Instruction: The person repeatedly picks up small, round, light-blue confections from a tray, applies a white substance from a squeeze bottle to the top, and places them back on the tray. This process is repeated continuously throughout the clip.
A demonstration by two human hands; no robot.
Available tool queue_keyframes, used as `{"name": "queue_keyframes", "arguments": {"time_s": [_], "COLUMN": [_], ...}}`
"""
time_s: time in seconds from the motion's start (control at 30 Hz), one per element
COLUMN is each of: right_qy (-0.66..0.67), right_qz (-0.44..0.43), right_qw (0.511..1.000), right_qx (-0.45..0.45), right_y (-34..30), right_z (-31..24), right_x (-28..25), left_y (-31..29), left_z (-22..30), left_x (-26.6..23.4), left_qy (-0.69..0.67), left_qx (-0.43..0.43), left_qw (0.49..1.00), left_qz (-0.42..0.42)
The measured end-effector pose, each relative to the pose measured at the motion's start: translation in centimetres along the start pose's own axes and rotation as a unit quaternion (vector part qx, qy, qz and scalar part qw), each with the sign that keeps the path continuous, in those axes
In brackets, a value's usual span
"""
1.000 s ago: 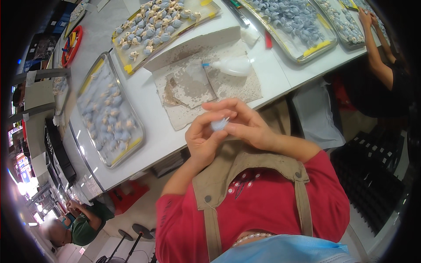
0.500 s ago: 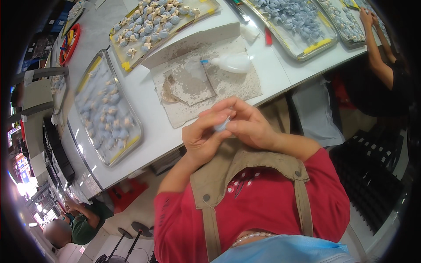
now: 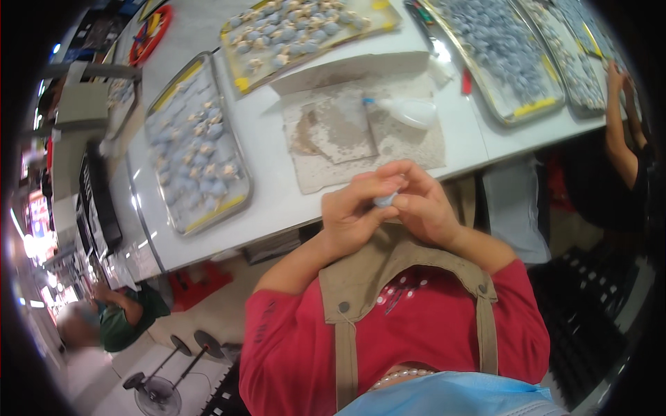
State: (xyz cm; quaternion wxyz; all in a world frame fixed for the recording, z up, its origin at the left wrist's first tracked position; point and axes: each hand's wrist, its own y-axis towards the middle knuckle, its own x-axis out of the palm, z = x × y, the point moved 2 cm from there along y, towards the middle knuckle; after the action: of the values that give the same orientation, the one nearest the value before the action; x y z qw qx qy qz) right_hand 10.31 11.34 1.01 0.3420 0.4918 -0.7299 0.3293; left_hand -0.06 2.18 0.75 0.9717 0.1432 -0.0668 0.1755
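My left hand [image 3: 352, 213] and my right hand [image 3: 428, 210] meet in front of my apron, close to the table's near edge. Between their fingertips they pinch a small blue-grey piece [image 3: 386, 200]; fingers cover much of it, so its full shape is hidden. Just beyond my hands lies a stained sheet of cardboard [image 3: 316, 182] with a raised back flap. On it rests a white squeeze bottle [image 3: 414, 113] with a blue tip, lying on its side.
A tray [image 3: 220, 206] of small blue-grey and cream figures stands at left, another tray [image 3: 242, 84] behind the cardboard. At right, a tray [image 3: 535, 108] holds blue-grey pieces. Co-workers' arms show: one person's arm [image 3: 617, 132] at far right, another person's arm [image 3: 123, 299] at lower left.
The view has shifted, so the table and trays sit farther right in the picture. Both hands still hold the small blue-grey piece together.
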Motion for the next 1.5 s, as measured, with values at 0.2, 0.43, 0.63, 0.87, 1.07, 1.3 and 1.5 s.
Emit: {"name": "queue_keyframes", "arguments": {"time_s": [0.2,0.43,0.63,0.87,1.07,1.3,1.5], "right_qy": [-0.183,-0.552,-0.593,-0.548,-0.73,-0.609,-0.506], "right_qz": [0.036,0.21,0.259,0.315,0.234,0.227,0.205], "right_qw": [0.982,0.709,0.643,0.721,0.572,0.719,0.809], "right_qx": [-0.01,-0.385,-0.409,-0.284,-0.291,-0.245,-0.218], "right_y": [1.5,2.5,4.0,4.5,4.7,3.2,-0.7], "right_z": [-1.6,-4.9,-5.1,-5.1,-5.0,-5.2,-5.0], "right_x": [0.2,-3.9,-6.2,-6.0,-5.0,-4.8,-3.1], "left_y": [0.1,1.3,10.3,16.3,10.2,0.4,-0.5], "left_z": [2.7,5.8,4.5,-1.7,3.9,-0.8,-1.8], "left_x": [-4.4,-17.4,-18.8,-20.2,-12.7,-3.6,0.0], "left_qy": [0.283,0.72,0.703,0.733,0.382,-0.07,-0.166], "left_qx": [-0.024,-0.022,-0.149,-0.079,0.008,-0.221,-0.243], "left_qw": [0.958,0.661,0.672,0.667,0.912,0.959,0.937], "left_qz": [0.046,0.21,0.176,0.109,0.147,0.165,0.19]}}
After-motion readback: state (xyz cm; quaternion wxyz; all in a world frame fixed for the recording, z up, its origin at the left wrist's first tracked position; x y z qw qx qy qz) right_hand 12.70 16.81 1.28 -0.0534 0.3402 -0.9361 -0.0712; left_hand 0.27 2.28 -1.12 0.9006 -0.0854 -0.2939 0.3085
